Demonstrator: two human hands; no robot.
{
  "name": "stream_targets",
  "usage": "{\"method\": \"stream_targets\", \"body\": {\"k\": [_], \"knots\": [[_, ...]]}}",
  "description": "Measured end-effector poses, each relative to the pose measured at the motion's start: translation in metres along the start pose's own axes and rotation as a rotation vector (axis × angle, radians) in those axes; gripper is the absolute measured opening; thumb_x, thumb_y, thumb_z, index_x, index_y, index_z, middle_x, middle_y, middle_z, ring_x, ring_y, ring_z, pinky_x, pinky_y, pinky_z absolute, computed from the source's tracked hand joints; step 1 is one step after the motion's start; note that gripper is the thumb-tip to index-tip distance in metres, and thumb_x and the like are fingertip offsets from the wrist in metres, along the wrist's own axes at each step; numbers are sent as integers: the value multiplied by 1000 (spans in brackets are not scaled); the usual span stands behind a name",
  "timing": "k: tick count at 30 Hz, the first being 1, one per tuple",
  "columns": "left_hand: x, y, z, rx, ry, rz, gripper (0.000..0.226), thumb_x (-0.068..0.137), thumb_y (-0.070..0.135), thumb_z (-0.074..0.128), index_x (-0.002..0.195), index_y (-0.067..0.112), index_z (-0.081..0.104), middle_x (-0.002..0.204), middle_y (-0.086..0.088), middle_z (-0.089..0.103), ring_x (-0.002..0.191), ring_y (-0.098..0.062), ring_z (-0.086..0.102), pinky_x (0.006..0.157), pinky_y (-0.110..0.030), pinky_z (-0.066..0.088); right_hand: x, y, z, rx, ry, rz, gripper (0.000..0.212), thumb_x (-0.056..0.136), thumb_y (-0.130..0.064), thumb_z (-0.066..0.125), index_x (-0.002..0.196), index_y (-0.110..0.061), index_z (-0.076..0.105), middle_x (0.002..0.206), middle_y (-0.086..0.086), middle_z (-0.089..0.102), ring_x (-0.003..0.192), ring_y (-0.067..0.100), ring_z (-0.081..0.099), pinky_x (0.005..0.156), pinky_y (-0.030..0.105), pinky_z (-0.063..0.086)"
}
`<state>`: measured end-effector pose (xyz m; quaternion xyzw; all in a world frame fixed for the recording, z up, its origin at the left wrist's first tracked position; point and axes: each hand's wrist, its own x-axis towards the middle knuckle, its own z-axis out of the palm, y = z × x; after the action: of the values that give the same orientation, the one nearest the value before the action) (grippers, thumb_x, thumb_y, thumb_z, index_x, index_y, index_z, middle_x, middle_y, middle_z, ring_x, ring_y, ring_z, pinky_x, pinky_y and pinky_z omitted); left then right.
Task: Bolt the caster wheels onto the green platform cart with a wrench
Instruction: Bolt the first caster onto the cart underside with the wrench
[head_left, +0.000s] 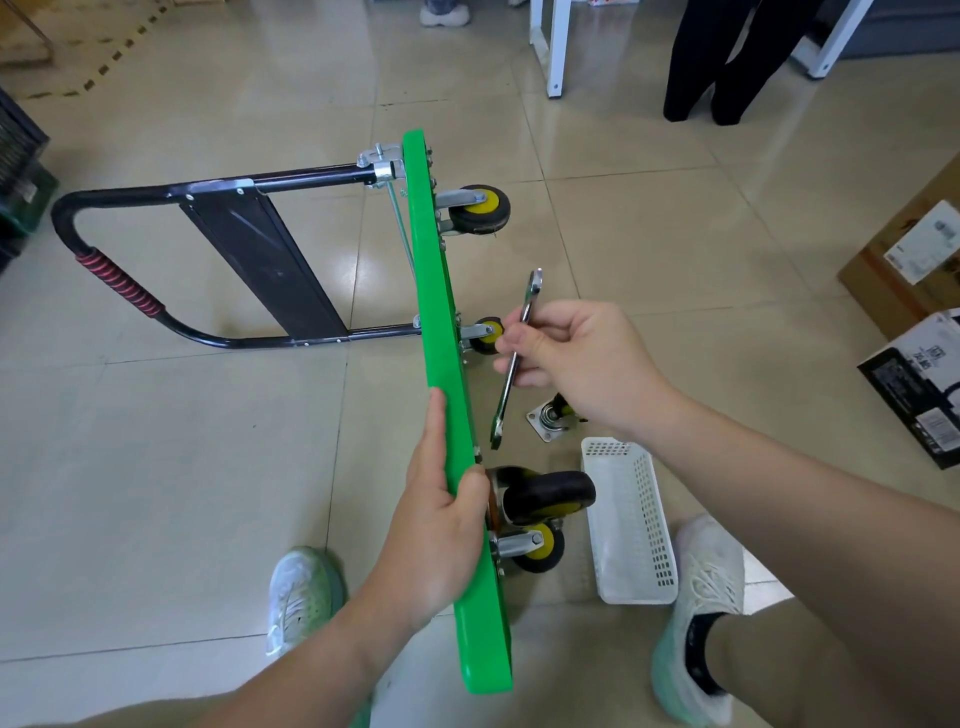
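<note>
Glossy beige tile floor (208, 467). One green cart (441, 312) stands on edge, its black tubular handle (306, 176) flat on the tiles. Left hand (441, 540) grips the deck's upper edge. Right hand (576, 364) pinches one flat chrome wrench (503, 415). At least three black, yellow-hubbed casters (478, 208) are mounted. One loose caster (548, 423) lies near one white perforated basket (631, 519).

tiled floor (156, 467) bears white basket (626, 519), loose caster (546, 423), boxes (878, 280).

Bright, even indoor light, sharp focus.
Soft glare sheens the glossy floor tiles (358, 260); shadows are faint; wide-angle distortion bends the edges.
</note>
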<state>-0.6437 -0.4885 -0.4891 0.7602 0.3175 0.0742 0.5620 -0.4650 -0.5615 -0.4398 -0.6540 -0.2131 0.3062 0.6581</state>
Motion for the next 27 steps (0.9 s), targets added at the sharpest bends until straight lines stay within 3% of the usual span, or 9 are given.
{"method": "stream_targets", "body": {"k": [7, 13, 18, 22, 27], "knots": [[2, 0, 1, -1, -2, -13, 80, 106, 12, 44, 159, 50, -1, 159, 25, 26, 115, 41, 26, 89, 11, 19, 28, 21, 5, -77, -44, 149, 10, 97, -16, 64, 92, -10, 70, 83, 7, 75, 79, 28, 75, 72, 35, 63], [1, 2, -2, 10, -17, -17, 80, 106, 16, 45, 150, 60, -5, 164, 27, 20, 142, 18, 24, 98, 11, 14, 49, 29, 11, -69, -74, 257, 14, 96, -16, 64, 104, -4, 66, 91, 12, 72, 74, 26, 74, 69, 32, 63], [1, 0, -4, 10, -31, -15, 80, 106, 16, 45, 149, 61, -6, 164, 29, 16, 143, 21, 18, 98, 11, 13, 61, 37, 19, -116, -161, 343, 18, 95, -18, 66, 105, -3, 68, 95, 15, 76, 83, 30, 75, 77, 38, 63], [2, -1, -6, 9, -32, -16, 81, 106, 16, 45, 155, 57, -5, 163, 30, 16, 134, 32, 14, 95, 12, 12, 60, 35, 24, -155, -202, 326, 14, 95, -18, 66, 100, -6, 71, 96, 13, 77, 87, 31, 75, 79, 38, 62], [1, 1, -6, 7, -42, -18, 79, 107, 17, 44, 154, 56, -6, 163, 29, 15, 145, 16, 19, 94, 13, 11, 43, 24, 27, -161, -155, 217, 12, 95, -17, 66, 103, -10, 72, 95, 8, 77, 87, 24, 75, 75, 35, 62]]}}
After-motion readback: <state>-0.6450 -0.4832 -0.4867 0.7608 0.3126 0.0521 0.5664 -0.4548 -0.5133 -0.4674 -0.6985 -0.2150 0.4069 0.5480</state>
